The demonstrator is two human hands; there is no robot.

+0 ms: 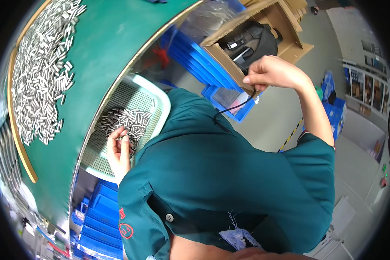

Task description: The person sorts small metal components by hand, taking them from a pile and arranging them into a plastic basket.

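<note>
My right hand [275,73] is closed in a pinch on a thin black cord [236,107], beside a cardboard box [227,60]. The cord hangs from my fingers and curves down to the front of my green shirt. In the box lies a black bag [264,43] with dark devices. At my left, my left hand [119,152] is over a pale green plastic basket [162,110], its fingertips pinched together. Whatever they hold, if anything, is too small to make out. Short metal pins [136,121] lie heaped in the basket, right by those fingers.
A green tabletop [99,26] bears a large spread of metal pins [41,78] along a wooden strip [19,143]. Stacked blue bins [199,65] stand beside the cardboard box, and more blue bins [99,221] sit below the table at lower left.
</note>
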